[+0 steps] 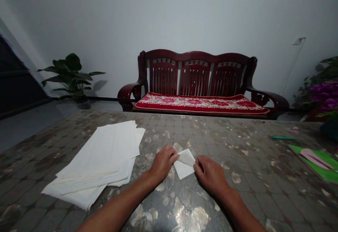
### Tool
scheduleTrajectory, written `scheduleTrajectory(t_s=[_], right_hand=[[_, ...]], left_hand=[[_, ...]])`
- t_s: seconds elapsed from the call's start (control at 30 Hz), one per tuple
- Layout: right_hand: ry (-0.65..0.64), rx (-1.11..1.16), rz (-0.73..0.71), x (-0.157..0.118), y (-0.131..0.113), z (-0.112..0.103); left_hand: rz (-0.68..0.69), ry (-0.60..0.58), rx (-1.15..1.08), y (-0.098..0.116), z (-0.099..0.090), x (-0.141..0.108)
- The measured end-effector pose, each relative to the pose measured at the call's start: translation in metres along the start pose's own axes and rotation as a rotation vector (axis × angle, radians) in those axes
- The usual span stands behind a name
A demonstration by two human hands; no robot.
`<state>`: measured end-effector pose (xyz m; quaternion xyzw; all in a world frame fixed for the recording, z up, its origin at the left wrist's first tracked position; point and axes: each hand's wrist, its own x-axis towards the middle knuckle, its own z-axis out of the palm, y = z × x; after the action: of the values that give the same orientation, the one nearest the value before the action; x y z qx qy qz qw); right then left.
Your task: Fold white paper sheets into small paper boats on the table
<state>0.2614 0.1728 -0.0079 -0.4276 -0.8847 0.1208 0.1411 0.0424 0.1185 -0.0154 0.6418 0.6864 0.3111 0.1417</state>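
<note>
A small folded white paper [184,170] lies on the patterned table [250,196], turned like a diamond, with a crease or flap edge across its middle. My left hand [164,160] is closed at its left corner, thumb and fingers pinching the edge. At the right corner my right hand [210,173] has its fingers curled and pressed together on the paper's edge. Further left rests a loose stack of large white sheets [105,151], the upper one with faint print.
A green pen [283,138] and a green sheet or book [317,163] with a pink item [315,158] on it lie at the right. Purple flowers [324,92] stand at the right edge. Beyond the table are a wooden bench [196,73] and a potted plant [72,75].
</note>
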Motion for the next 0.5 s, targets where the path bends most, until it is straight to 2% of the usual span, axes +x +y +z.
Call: scheduleTrajectory(t_s=[0.23,0.5], right_hand=[[-0.088,-0.068,0.078,0.005,-0.01,-0.009],[-0.093,-0.135,0.107,0.008,-0.016,-0.009]], left_hand=[[-0.025,0.017,0.041,0.002,0.0,-0.002],[-0.031,-0.006,0.064,-0.002,-0.004,0.001]])
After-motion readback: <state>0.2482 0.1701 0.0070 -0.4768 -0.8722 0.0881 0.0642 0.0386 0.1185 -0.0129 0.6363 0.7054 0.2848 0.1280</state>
